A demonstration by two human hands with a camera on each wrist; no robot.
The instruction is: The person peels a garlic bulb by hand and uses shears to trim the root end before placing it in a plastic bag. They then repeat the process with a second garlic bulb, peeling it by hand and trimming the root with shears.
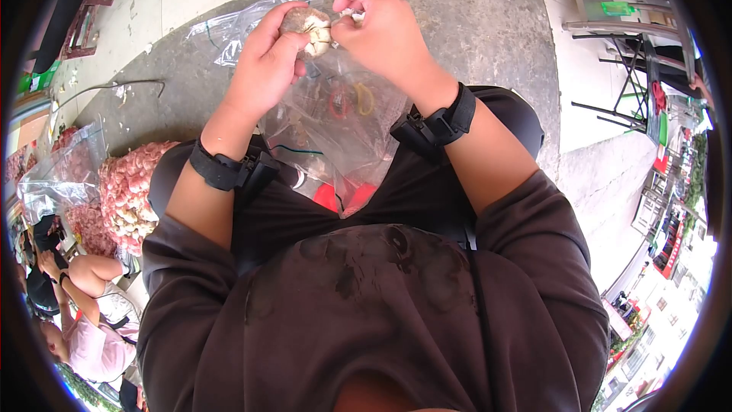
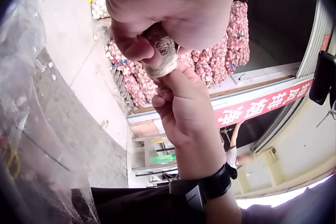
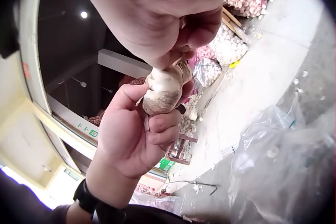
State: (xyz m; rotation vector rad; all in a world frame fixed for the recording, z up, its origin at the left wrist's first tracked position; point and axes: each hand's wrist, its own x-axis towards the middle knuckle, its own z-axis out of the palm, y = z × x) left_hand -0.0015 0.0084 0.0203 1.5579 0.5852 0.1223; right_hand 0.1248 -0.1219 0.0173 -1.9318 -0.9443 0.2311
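Note:
A garlic bulb [image 1: 317,35] with whitish cloves and a dirty brown base is gripped between the thumb and fingers of my left hand [image 1: 263,61]. My right hand [image 1: 387,34] is close beside it, its thumb and forefinger pinching a bit of pale papery garlic skin [image 1: 350,14]. In the right wrist view, the fingertips of the right hand [image 3: 163,19] are right at the top of the bulb [image 3: 161,95], over its loose skin. From the left wrist, the bulb [image 2: 161,56] is partly hidden by the left hand [image 2: 173,3].
A clear plastic bag [image 1: 328,107] hangs between the knees, and another plastic sheet [image 1: 232,30] lies on the grey floor mat [image 1: 488,53]. Net sacks of garlic [image 1: 133,187] stand at the left, near a seated person [image 1: 95,336]. Folding metal furniture [image 1: 629,69] is at the right.

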